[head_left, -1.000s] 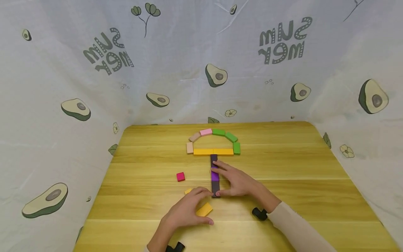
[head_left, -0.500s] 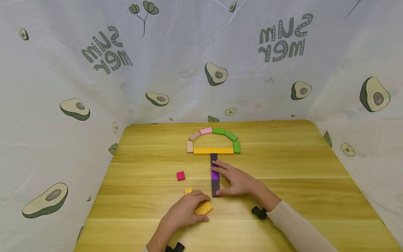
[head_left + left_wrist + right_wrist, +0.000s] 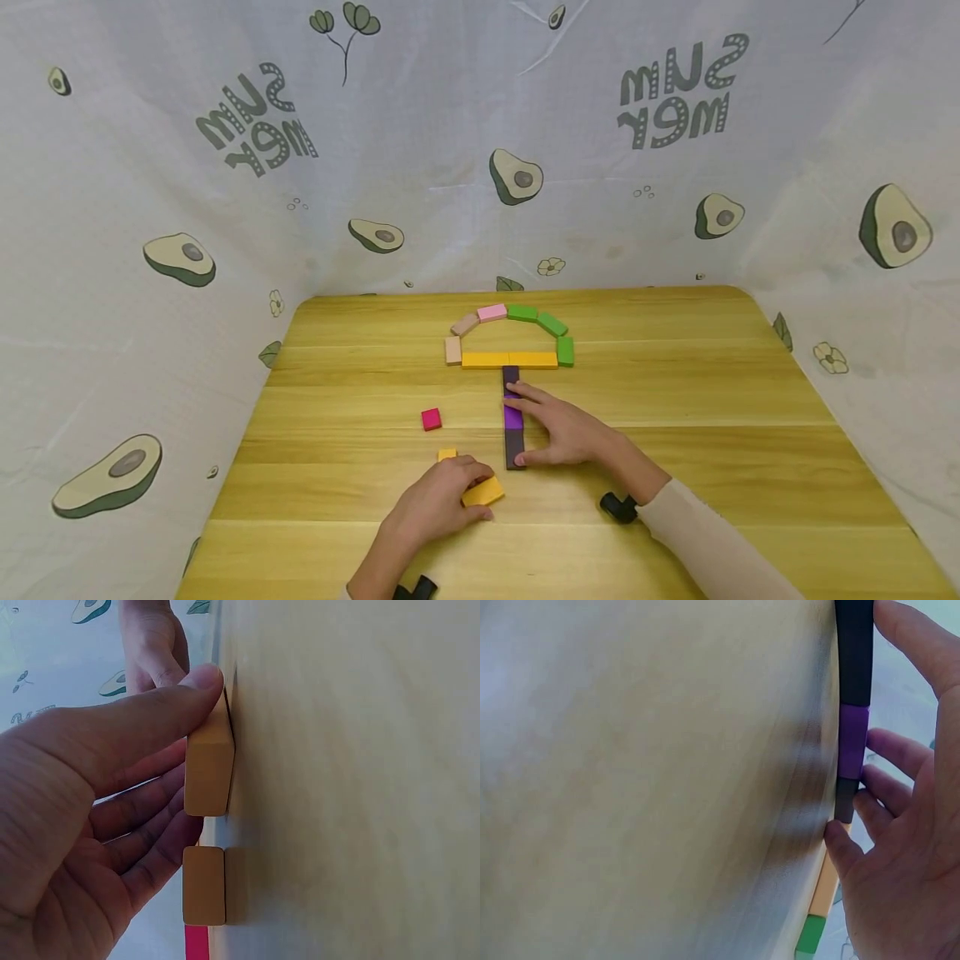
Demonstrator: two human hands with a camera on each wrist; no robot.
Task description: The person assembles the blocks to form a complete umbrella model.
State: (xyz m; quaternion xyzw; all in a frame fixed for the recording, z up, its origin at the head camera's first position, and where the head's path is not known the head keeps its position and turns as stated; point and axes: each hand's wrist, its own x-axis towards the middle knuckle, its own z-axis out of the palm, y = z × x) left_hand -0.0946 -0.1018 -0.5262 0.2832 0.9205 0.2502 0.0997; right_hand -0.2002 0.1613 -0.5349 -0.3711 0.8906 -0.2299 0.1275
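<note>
In the head view my left hand (image 3: 438,504) grips a yellow block (image 3: 483,492) flat on the table, thumb on the near side and fingers on the far side. The left wrist view shows the thumb against this yellow block (image 3: 209,765). A second yellow block (image 3: 447,454) lies just beyond the left hand, partly covered by it. My right hand (image 3: 562,429) rests with spread fingers on a straight column: a dark block (image 3: 511,379), a purple block (image 3: 513,417) and another dark block (image 3: 514,450). Its thumb touches the nearest dark block.
Two yellow blocks (image 3: 510,360) form a bar above the column. Tan, pink (image 3: 492,312) and green blocks (image 3: 552,324) curve in an arch over it. A red block (image 3: 431,419) lies left of the column. A printed curtain surrounds the wooden table (image 3: 337,467).
My left thumb and fingers have drawn closer together around the yellow block, which has shifted slightly left. The right hand stays in place on the column.
</note>
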